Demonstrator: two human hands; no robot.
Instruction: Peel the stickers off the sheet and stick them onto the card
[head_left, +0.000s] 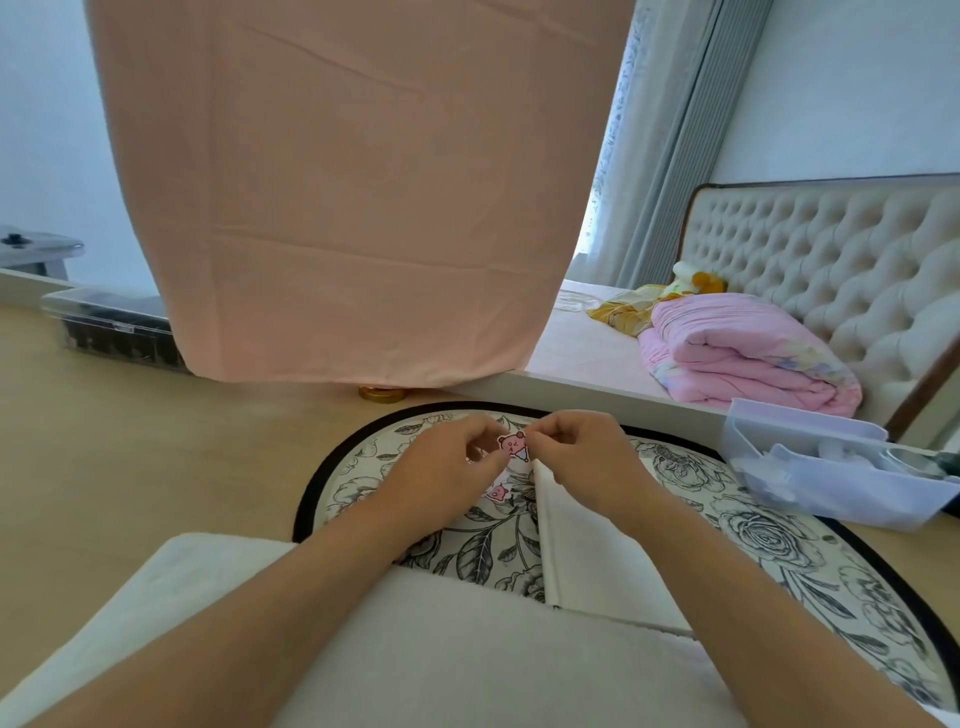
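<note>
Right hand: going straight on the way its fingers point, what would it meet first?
The pink bear sticker, pinched in the left hand and close against the fingertips of the right hand. Whether it pinches the sticker too is unclear.

Bare left hand (448, 467), bare right hand (577, 458), forearms uncovered up toward the elbows

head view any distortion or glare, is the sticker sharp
Head view: wide-angle bending curves the pink cloth at its edges; soft daylight, no harsh glare; the sticker between the left hand and right hand is small, slightly soft, its bear face legible.
</note>
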